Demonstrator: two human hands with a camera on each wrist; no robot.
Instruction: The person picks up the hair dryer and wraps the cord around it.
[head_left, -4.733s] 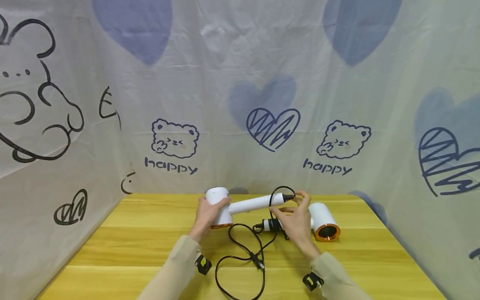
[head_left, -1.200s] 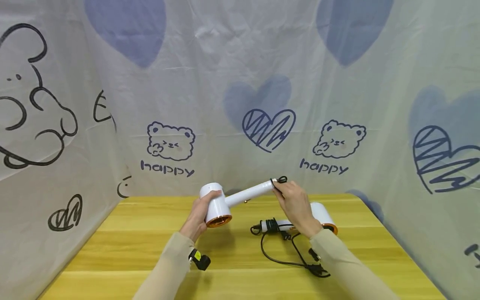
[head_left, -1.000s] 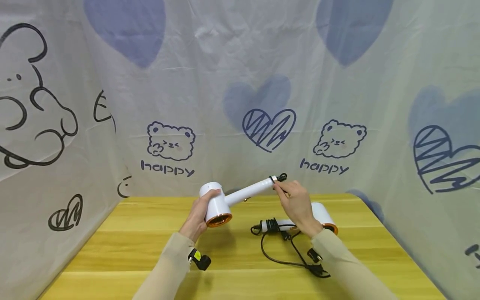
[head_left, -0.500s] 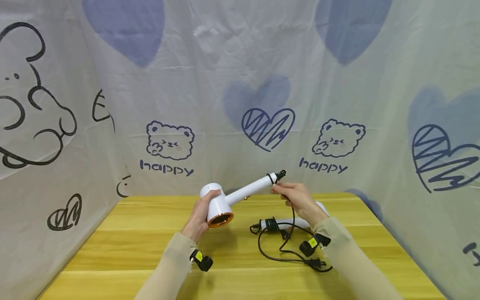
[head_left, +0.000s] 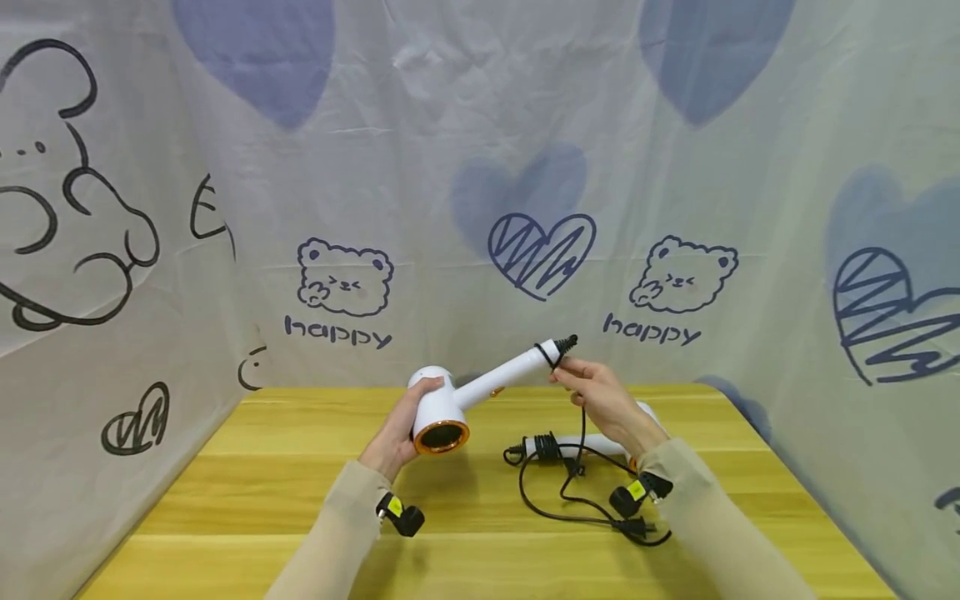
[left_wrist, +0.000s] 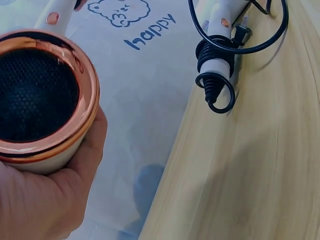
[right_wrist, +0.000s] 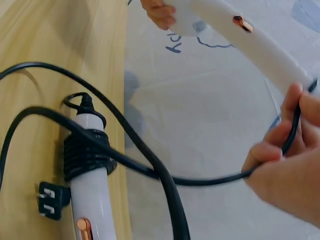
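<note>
A white hair dryer [head_left: 504,378] with a copper-coloured ring is held above the table, its handle tilted up to the right. My left hand [head_left: 393,429] grips its head, thumb on top; the left wrist view shows the dark mesh [left_wrist: 35,95] inside the ring. At the handle's end my right hand [head_left: 603,400] pinches the black cord [right_wrist: 295,125], which loops round the handle tip. From my fingers the rest of the cord hangs down to its plug [head_left: 633,527] on the table. The right forearm and hand partly hide a second hair dryer.
The second white hair dryer [head_left: 600,443] lies on the wooden table [head_left: 300,500], its own cord [right_wrist: 85,155] wound round the handle and its two-pronged plug [right_wrist: 52,201] alongside. Behind the table hangs a printed cloth [head_left: 450,350].
The handle has tilted up and the cord, first slack in loops at the middle, now wraps the handle tip. My right hand has moved from above the tip to below it; the loose cord lies farther right.
</note>
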